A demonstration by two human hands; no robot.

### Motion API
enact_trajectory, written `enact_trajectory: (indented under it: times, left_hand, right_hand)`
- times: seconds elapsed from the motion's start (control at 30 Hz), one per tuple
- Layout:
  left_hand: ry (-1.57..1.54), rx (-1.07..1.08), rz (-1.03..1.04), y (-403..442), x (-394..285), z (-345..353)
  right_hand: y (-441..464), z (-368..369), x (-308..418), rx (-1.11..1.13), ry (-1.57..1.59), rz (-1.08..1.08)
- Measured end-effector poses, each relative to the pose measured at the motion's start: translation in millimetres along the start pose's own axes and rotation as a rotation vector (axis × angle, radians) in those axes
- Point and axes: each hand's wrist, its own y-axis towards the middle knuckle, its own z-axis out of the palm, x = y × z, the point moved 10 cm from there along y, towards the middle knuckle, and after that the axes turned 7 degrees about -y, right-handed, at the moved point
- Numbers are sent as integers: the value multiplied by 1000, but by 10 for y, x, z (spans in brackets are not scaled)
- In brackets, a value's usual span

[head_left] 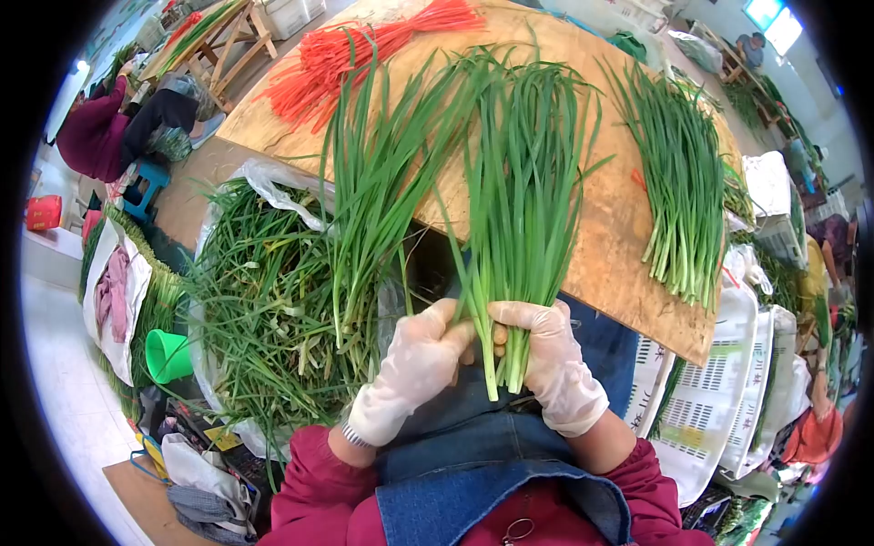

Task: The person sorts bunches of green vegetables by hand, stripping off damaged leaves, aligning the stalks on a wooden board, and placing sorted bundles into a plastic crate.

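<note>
A bunch of garlic chives (526, 191) is gripped low on its pale stems by my right hand (552, 359), its leaves fanned forward over the table edge. My left hand (410, 364) is closed in a pinch at the left side of the same stems; what lies between its fingertips is too small to make out. Both hands wear thin whitish gloves. Left of the bunch, looser garlic chives (378, 182) hang over the table edge. A tidy pile of garlic chives (678, 182) lies on the right of the wooden table (610, 246).
Red plastic strips (337, 68) lie at the table's far left. Below them a lined container holds loose leaves and trimmings (282, 300). A green cup (168, 356) stands further left. White crates (701, 419) are at my right. A person in purple (96, 136) sits at far left.
</note>
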Motion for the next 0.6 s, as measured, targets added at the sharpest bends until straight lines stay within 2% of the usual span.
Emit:
enact_trajectory:
  times: [0.03,0.07,0.13,0.17,0.2,0.27,0.33,0.37,0.43,0.5,0.57,0.6]
  left_hand:
    - [41,2,71,75,21,-14]
    - [126,-51,296,128,-165,-116]
    - [-23,-250,222,193,-410,-488]
    - [-87,-415,288,97,-619,-752]
    - [-62,-578,484,-61,-862,-1054]
    - [-65,-915,511,-481,-1019,-1671]
    - [170,-1100,460,-794,-938,-2291]
    - [524,-1286,348,-968,-911,-2481]
    - [970,-1466,431,-1258,-961,-2309]
    - [775,-1256,456,-1326,-659,-2208]
    - [436,-843,467,-1080,-381,-1619]
    - [469,-709,422,-915,-278,-1374]
  right_hand:
    - [-13,-22,1,-18,-16,11]
    - [-17,-49,0,-37,-31,22]
    - [-25,-83,30,-29,-24,-1]
    - [-27,-97,46,-22,-22,-11]
    - [-26,-117,47,-20,-24,-6]
    - [13,-149,23,-15,-7,-17]
    - [17,-153,-3,11,8,3]
    - [-6,-116,-1,17,45,12]
    - [-33,-20,6,31,113,29]
    - [-24,31,-35,72,131,55]
    - [-1,79,-84,144,187,94]
    - [32,95,-126,194,244,116]
